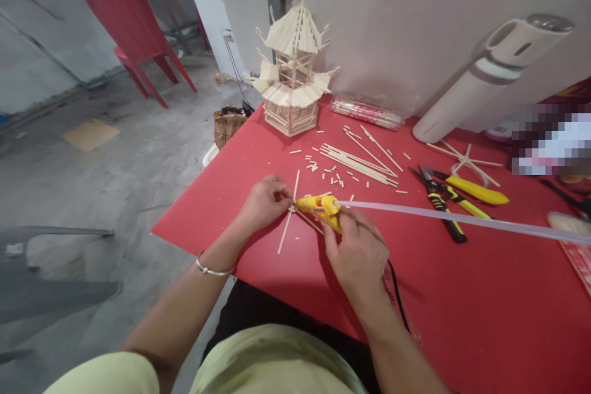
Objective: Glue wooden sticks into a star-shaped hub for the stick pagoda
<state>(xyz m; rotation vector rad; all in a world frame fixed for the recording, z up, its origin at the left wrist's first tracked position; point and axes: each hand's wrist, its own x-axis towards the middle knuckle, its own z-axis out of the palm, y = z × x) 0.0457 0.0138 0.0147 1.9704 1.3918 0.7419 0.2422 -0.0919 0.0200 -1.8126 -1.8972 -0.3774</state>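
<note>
My right hand point(357, 249) is wrapped round the grip of a yellow hot glue gun point(318, 204), with a long translucent glue stick point(415, 209) running out of its back to the right. The gun's nozzle points left, at the hub of thin wooden sticks point(285, 236) laid out like spokes on the table. At that hub my left hand point(265, 202) has its fingers pinched together on a stick, close to the nozzle. The fingertips partly hide what they grip.
Cut sticks point(360, 164) and short pieces lie beyond my hands. A stick pagoda model point(290, 95) stands at the back of the red table point(462, 295). To the right are pliers point(438, 203), yellow-handled cutters point(480, 189), a stick star point(466, 162) and a white flask point(471, 95).
</note>
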